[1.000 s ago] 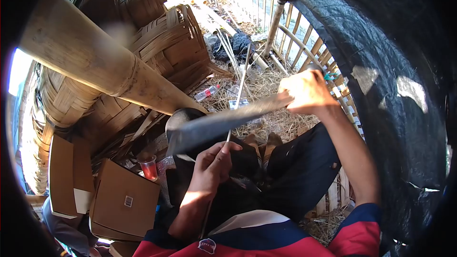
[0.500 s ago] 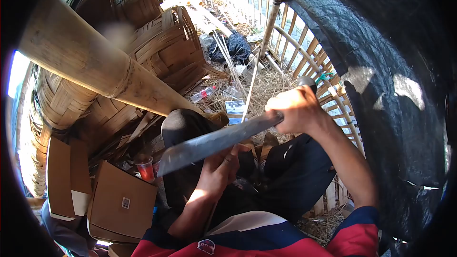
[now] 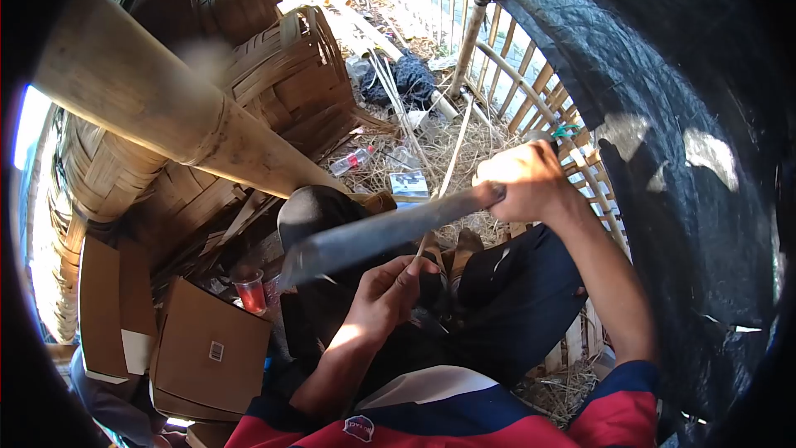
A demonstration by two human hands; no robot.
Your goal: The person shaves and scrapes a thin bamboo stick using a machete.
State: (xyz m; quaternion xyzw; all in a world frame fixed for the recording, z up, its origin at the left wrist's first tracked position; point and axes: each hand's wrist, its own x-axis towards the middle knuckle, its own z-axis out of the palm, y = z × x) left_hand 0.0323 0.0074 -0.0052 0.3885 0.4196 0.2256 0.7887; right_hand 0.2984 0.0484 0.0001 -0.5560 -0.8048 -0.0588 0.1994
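A long machete (image 3: 385,232) is gripped by its handle in my right hand (image 3: 526,181), its broad grey blade slanting down to the left over my lap, slightly blurred. My left hand (image 3: 390,290) is closed on a thin pale bamboo strip (image 3: 452,158), pinched between thumb and fingers. The strip rises away from me past the blade, which crosses it just above my left hand. Whether blade and strip touch cannot be told.
A thick bamboo pole (image 3: 191,120) slants across the left, before stacked woven baskets (image 3: 290,75). Cardboard boxes (image 3: 211,348) and a cup of red drink (image 3: 250,294) stand at lower left. A black tarp (image 3: 663,141) hangs at right beside a bamboo fence (image 3: 531,75).
The machete has swung a little up and down over the strip. The strip's far end has shifted to the right, and my left hand has moved slightly right.
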